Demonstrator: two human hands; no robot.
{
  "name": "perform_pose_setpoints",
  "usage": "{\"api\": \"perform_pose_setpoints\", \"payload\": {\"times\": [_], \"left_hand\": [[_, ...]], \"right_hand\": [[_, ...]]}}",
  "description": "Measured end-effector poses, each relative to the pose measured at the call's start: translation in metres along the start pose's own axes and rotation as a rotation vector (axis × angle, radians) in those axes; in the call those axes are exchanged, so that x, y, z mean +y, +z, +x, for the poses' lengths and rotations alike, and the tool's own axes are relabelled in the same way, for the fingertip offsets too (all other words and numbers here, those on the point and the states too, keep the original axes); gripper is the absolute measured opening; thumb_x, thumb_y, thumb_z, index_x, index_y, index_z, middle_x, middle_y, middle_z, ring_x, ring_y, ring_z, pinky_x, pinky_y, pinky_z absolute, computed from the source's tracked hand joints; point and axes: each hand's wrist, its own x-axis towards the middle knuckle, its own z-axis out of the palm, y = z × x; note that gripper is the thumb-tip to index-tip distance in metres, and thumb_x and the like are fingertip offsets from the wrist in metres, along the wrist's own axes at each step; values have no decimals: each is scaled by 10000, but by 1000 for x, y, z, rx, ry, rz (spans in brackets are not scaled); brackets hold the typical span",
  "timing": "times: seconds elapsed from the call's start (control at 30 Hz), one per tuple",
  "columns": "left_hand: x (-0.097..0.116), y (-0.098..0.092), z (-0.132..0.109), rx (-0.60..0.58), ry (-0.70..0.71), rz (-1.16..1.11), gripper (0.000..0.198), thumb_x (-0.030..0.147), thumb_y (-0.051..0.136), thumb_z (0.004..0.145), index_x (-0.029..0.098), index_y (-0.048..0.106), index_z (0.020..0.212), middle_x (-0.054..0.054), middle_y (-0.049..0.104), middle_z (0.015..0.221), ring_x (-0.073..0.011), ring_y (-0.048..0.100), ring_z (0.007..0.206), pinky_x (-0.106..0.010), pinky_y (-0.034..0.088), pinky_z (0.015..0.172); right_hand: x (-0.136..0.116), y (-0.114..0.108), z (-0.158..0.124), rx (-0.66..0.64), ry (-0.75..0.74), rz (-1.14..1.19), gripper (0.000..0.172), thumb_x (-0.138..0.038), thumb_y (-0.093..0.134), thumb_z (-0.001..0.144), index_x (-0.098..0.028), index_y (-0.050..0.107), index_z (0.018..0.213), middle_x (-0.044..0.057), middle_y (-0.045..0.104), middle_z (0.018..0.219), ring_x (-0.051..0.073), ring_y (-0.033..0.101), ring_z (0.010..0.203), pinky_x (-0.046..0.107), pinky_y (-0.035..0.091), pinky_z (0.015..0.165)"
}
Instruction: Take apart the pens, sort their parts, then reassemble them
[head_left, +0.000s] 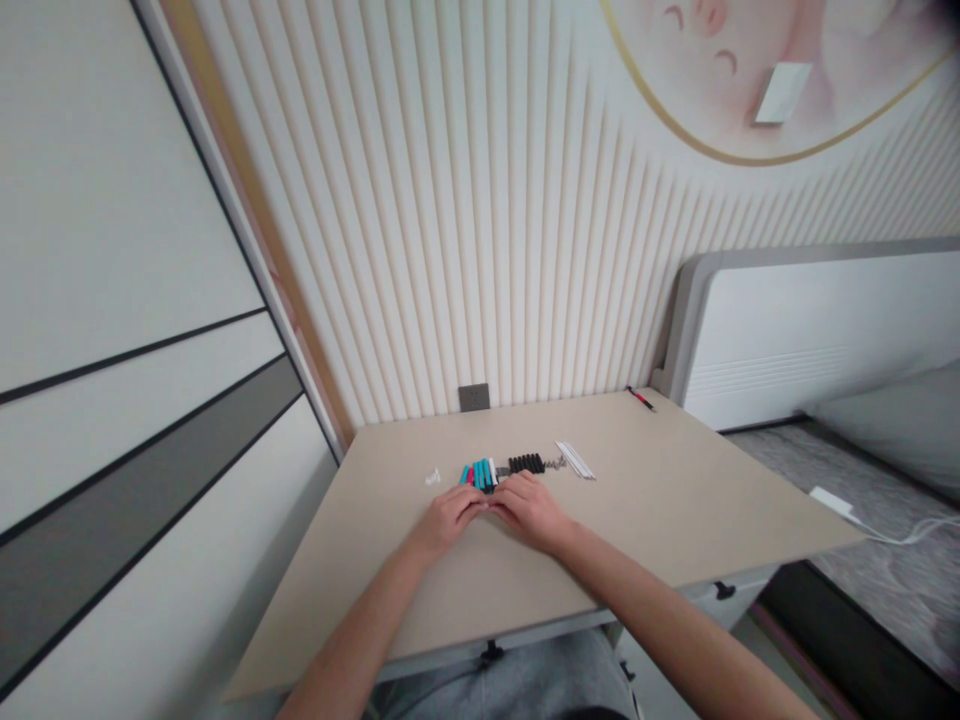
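Note:
My left hand (450, 513) and my right hand (527, 507) meet over the middle of the table, thumbs and fingertips closed together. Whatever they pinch between them is too small or too hidden to make out. Just beyond my fingers lies a row of teal, red and white pen barrels (481, 472), its near end partly covered by my hands. Several short black tubes (526, 463) sit side by side past my right hand. Small metallic pieces (555, 463), perhaps springs, are scattered beside them. Thin white refill-like sticks (576, 460) lie farther right. Small white pieces (433, 477) rest beyond my left hand.
The beige table (637, 500) stands against a ribbed wall with a dark socket (474, 397). A red and black pen (641, 399) lies near the far right corner. To the right are a bed (825, 340) and a white charger (834, 503) with its cable; a cabinet is at left.

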Motion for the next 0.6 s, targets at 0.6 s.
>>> {"api": "perform_pose_setpoints", "payload": {"times": [0.6], "left_hand": [[-6, -11, -1, 165, -58, 86, 197, 293, 459, 978, 197, 631, 962, -48, 659, 917, -168, 630, 880, -311, 524, 818]], "right_hand": [[18, -8, -7, 169, 362, 185, 83, -228, 537, 904, -202, 612, 881, 57, 639, 839, 196, 588, 808, 318, 463, 740]]}}
